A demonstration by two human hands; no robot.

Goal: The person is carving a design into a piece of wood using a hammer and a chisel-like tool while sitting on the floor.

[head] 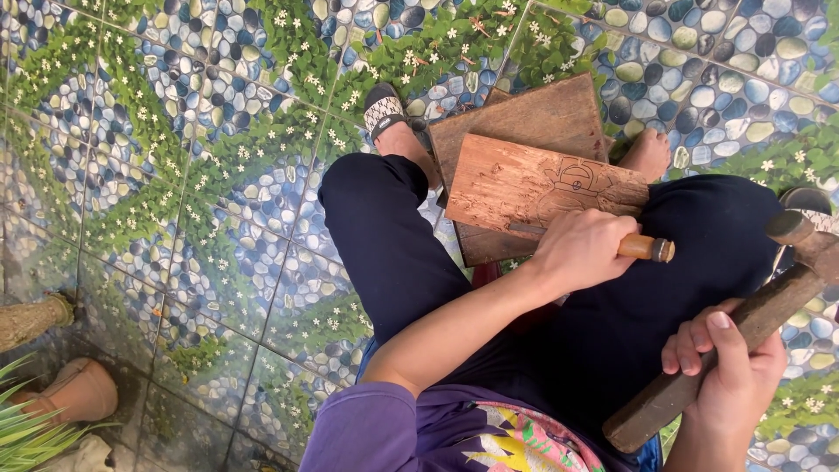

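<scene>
My left hand (pixel 581 249), clenched on the chisel (pixel 642 247) at frame centre, lays its blade leftward across the carved board (pixel 524 188) on my lap, while my right hand (pixel 730 376) grasps the wooden mallet (pixel 743 336) lower right, nearer the chisel's butt.

The left hand (pixel 581 249) is covering most of the chisel (pixel 645 248) shaft. The right edge is cutting off the wooden mallet (pixel 725 341) head. The lower board (pixel 524 122) is lying partly hidden beneath the carved board (pixel 533 188).
</scene>
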